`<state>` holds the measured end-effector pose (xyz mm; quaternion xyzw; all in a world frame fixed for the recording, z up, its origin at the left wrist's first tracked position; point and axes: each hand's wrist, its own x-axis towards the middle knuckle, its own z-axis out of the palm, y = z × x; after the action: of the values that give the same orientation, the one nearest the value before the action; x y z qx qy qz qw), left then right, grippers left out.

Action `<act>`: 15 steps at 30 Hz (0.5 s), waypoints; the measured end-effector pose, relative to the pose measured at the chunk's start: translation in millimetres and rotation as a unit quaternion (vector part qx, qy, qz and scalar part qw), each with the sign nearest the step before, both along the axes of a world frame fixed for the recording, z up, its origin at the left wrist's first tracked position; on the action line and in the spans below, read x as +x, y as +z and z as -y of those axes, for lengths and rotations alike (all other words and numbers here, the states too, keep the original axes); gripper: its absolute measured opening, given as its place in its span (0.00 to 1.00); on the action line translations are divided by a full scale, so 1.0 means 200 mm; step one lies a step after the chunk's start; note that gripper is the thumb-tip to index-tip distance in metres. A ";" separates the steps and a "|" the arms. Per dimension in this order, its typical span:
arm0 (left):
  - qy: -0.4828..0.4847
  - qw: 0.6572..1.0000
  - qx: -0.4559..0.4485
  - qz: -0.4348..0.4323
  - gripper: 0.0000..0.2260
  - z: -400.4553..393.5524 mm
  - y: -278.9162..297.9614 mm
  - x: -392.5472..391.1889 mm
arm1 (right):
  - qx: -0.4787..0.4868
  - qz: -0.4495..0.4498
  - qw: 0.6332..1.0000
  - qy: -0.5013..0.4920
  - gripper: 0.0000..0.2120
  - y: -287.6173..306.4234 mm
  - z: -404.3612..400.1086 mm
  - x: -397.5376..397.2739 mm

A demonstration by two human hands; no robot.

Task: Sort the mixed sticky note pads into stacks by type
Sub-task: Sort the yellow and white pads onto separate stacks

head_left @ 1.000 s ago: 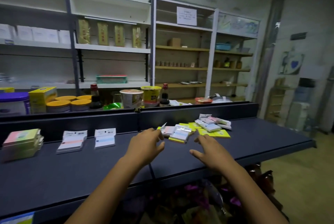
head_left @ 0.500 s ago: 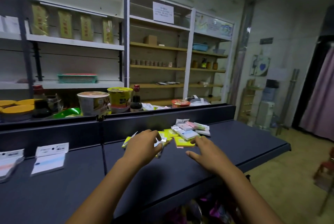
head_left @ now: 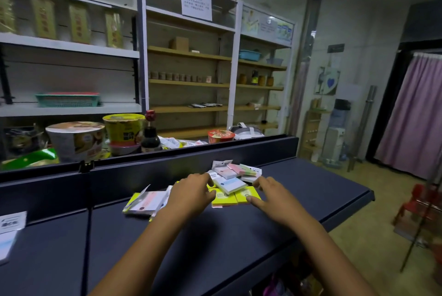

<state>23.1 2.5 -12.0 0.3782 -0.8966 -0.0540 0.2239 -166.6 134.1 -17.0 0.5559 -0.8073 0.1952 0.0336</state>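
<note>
Yellow pads (head_left: pixel 235 196) lie in the mixed pile on the dark worktop (head_left: pixel 311 190). Your left hand (head_left: pixel 191 196) and right hand (head_left: pixel 275 196) rest there, fingers relaxed, gripping nothing.

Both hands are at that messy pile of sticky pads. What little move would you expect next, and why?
Probably the right hand closes on a yellow pad at the pile's near edge: its thumb already touches it, and the left hand rests spread over the pile.
</note>
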 end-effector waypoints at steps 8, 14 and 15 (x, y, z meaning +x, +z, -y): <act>0.055 0.996 0.064 0.000 0.12 0.06 -0.08 -0.26 | 0.002 0.012 0.999 0.042 0.22 -0.03 0.15 -0.26; 0.136 0.985 0.101 -0.014 0.17 0.13 -0.13 -0.46 | 0.010 0.005 0.995 0.094 0.21 -0.01 0.30 -0.47; 0.149 0.983 0.109 -0.019 0.18 0.14 -0.14 -0.48 | 0.007 0.009 0.995 0.100 0.21 0.00 0.32 -0.51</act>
<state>-73.8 -24.8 -40.3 0.5284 -0.8146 -0.1250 0.2042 -268.6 70.2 -17.9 0.6322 -0.7493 0.1974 0.0027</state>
